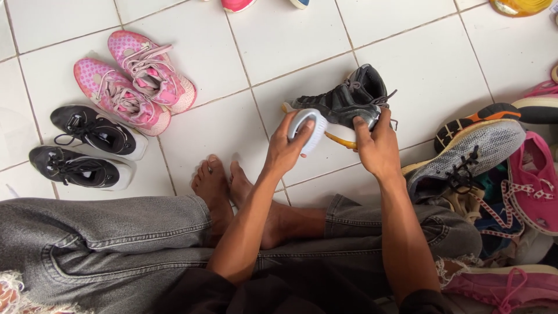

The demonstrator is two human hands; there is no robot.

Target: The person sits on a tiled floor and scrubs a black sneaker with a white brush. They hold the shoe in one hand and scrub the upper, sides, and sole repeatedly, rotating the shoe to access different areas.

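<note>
A black high-top sneaker with a white and yellow sole [346, 104] is held up just above the white tiled floor [407, 52], tipped on its side with the sole edge turned toward the person. The right hand [378, 148] is wrapped around its heel end, thumb over the upper, gripping it firmly. The left hand [288, 148] is closed around a white curved-handled scrubbing brush [307, 129], whose bristle face is pressed against the side of the sole near the toe. Judging by that contact, the scrubbing is in the middle of the sole edge; the shoe's far side is hidden, so how clean it is overall cannot be told. Below the hands the person sits cross-legged in grey ripped jeans [104, 238], bare feet [224, 192] tucked together on the tiles. To the left, well apart from the hands, stand two pairs set out neatly side by side: pink dotted sneakers with pale laces [133, 81] and black low sneakers with white soles [87, 148], which look like finished work. To the right lies a loose heap [505, 192] of shoes, among them a grey mesh runner with an orange and black sole [471, 151] and pink lace-ups, seemingly waiting, so much appears left.
</note>
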